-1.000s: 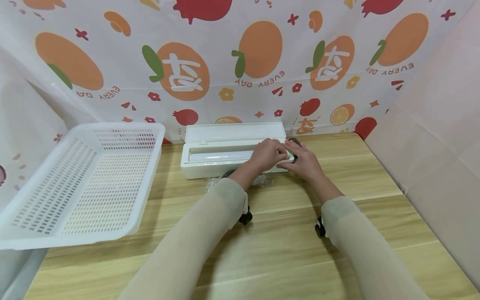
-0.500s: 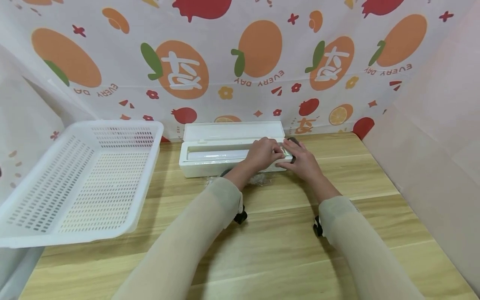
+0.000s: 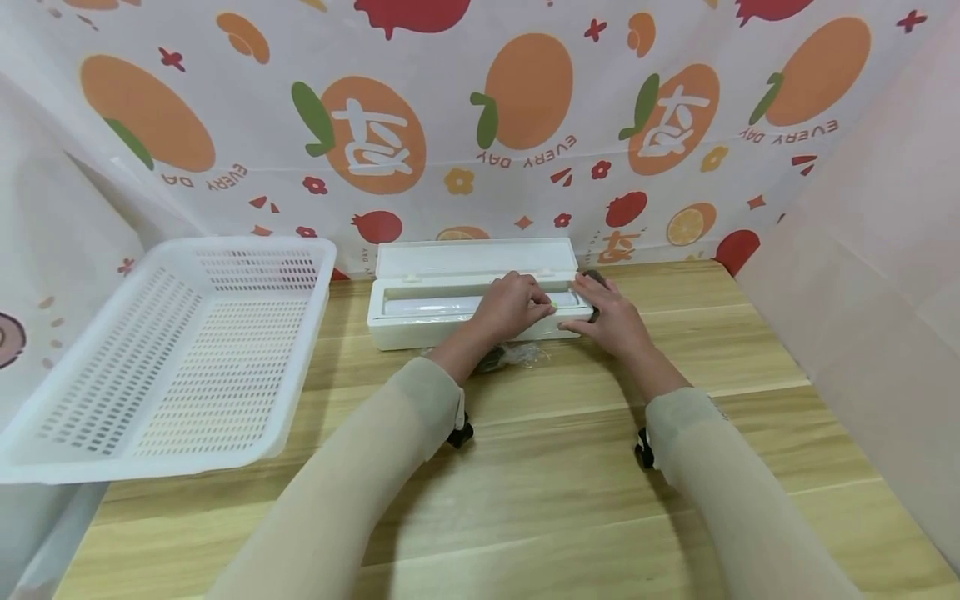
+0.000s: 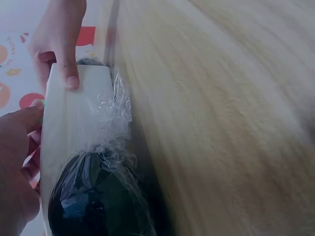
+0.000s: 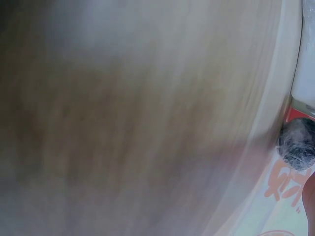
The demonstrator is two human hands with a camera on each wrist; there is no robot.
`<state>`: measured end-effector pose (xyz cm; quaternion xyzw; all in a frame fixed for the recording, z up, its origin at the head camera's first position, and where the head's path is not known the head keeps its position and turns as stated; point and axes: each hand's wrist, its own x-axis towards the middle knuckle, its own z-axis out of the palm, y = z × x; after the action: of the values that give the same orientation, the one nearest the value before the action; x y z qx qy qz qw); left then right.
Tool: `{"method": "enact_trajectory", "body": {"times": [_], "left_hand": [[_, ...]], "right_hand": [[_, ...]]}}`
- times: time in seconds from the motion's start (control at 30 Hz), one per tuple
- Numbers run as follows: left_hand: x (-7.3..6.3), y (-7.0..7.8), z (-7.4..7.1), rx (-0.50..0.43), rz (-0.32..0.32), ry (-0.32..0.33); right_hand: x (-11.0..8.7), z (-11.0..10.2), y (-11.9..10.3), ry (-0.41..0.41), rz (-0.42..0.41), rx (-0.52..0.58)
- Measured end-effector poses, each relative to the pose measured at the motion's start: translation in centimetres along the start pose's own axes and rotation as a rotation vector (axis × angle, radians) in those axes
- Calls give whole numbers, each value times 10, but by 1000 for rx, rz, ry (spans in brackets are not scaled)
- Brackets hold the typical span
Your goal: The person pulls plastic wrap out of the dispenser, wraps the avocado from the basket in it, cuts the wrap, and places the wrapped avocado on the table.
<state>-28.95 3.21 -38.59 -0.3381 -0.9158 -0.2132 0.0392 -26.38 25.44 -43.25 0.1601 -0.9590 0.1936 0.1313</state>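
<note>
A long white cling film dispenser box (image 3: 420,335) stands near the back of the table with its lid raised, a white roll (image 3: 435,306) lying inside. My left hand (image 3: 506,307) pinches a small green slide cutter (image 3: 554,308) at the box's front rim. At the right end my right hand (image 3: 617,323) grips the box, thumb (image 4: 71,73) against the front face. Clear film (image 4: 115,110) hangs down the front. A dark rounded thing (image 4: 98,196) under film sits before the box, its kind unclear. Another dark, film-covered round thing (image 5: 298,142) lies by the right end.
A white perforated plastic basket (image 3: 300,367) stands at the left of the wooden table (image 3: 540,500). Behind the box hangs a fruit-print cloth (image 3: 450,125). A pale wall covering (image 3: 877,275) borders the right side.
My left hand has slid leftward along the box's front rim with the green cutter, showing more of the roll and the dark thing in front. My right hand stays at the right end.
</note>
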Motion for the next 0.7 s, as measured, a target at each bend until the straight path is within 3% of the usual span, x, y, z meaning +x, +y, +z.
{"method": "enact_trajectory", "body": {"times": [0.3, 0.7], "left_hand": [[0, 4, 3, -3, -3, 4], [-10, -5, -1, 10, 16, 65]], "right_hand": [[-1, 0, -1, -22, 4, 7], [-1, 2, -2, 8, -8, -2]]}}
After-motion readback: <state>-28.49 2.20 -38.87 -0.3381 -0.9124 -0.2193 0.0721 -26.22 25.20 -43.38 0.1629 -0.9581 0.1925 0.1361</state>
